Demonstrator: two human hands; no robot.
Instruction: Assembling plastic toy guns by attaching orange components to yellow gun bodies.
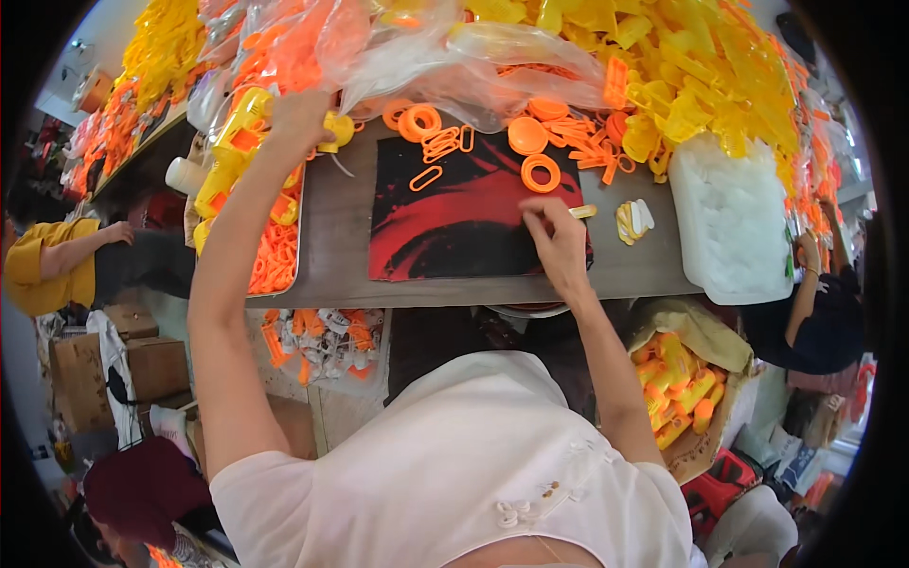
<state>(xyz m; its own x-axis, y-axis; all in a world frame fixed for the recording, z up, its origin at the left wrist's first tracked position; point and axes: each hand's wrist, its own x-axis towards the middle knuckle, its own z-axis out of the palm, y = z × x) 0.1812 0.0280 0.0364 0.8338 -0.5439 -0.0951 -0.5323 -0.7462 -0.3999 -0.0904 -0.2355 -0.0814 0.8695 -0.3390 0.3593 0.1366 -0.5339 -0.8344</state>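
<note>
My left hand (301,123) reaches to the far left of the table, fingers closed at a small yellow plastic part (338,130) beside the heap of yellow cylinders (244,118). My right hand (557,241) hovers low over the right side of a black and red mat (454,222). Its fingers are curled together; whatever they hold, if anything, is hidden. Right beside it shows a small pale yellow strip (583,211). An orange ring (541,174), an orange round cap (527,136) and several orange oval links (441,145) lie along the mat's far edge.
Small white and yellow pieces (634,221) lie right of the mat, near a white tub (724,227). Orange pieces (275,260) fill a tray at left. Yellow parts (701,85) are piled at the back. A sack (701,450) below holds yellow-orange cylinders. Other people work at both sides.
</note>
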